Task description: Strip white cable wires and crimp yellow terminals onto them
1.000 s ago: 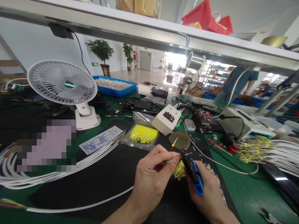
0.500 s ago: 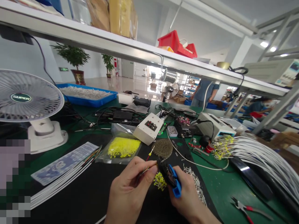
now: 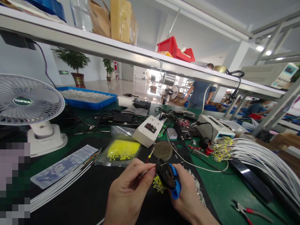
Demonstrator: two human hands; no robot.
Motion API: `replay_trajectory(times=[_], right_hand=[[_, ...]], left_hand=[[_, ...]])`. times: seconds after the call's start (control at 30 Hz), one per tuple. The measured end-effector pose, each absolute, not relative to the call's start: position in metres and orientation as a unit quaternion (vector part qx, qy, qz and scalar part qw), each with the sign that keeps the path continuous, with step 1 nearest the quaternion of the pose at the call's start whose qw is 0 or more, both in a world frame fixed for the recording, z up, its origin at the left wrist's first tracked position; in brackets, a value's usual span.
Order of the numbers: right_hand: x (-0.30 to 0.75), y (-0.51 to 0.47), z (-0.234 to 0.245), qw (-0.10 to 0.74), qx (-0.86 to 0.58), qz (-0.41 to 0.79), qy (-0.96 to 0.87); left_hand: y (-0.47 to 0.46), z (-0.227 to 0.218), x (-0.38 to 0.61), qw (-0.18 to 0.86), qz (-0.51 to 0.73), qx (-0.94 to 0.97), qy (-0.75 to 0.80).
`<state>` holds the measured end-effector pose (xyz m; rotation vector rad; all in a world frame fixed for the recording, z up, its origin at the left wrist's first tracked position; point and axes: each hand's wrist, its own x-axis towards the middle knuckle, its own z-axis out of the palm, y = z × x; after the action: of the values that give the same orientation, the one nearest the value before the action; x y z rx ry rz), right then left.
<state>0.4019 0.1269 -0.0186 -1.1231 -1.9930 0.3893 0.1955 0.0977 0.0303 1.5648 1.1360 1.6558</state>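
Observation:
My left hand [image 3: 128, 193] is closed in a pinch on a thin wire [image 3: 144, 172] that leads to the jaws of a blue-handled crimping tool [image 3: 169, 179]. My right hand [image 3: 187, 197] is wrapped round that tool's handles. Both hands meet low in the middle, over a black mat [image 3: 93, 190]. A small heap of yellow caps [image 3: 158, 185] lies just under the tool, and loose metal terminals [image 3: 197, 187] are strewn to its right. A clear bag of yellow caps [image 3: 122, 150] lies beyond my left hand.
A white desk fan [image 3: 25, 106] stands at the left. A white switch box [image 3: 148, 131], brass-wool pad [image 3: 163, 150], soldering station [image 3: 214, 128] and cables fill the back. White wire bundles [image 3: 262, 159] lie right, red-handled pliers [image 3: 243, 210] near the front right. People work in the background.
The view has swung right and up over the second, then nearly settled. Both hands kept their grip on wire and tool, shifting slightly lower in view.

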Motion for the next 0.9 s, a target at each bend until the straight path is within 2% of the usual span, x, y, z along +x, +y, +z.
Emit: replay_trajectory(times=[0.43,0.63,0.8,0.9], right_hand=[[0.404,0.12,-0.009,0.378,-0.408,0.195,-0.808],[0.399,0.115,-0.005,0.359,-0.418,0.232,-0.801],[0.415,0.113,0.007,0.376,-0.484,0.132,-0.779],[0.457,0.115,0.01,0.338,-0.58,0.04,-0.74]], left_hand=[[0.093,0.031,0.2,0.273,0.632,0.571,0.448],[0.094,0.037,0.199,0.307,0.629,0.544,0.463],[0.096,0.037,0.195,0.33,0.632,0.527,0.463],[0.097,0.036,0.195,0.347,0.633,0.521,0.456]])
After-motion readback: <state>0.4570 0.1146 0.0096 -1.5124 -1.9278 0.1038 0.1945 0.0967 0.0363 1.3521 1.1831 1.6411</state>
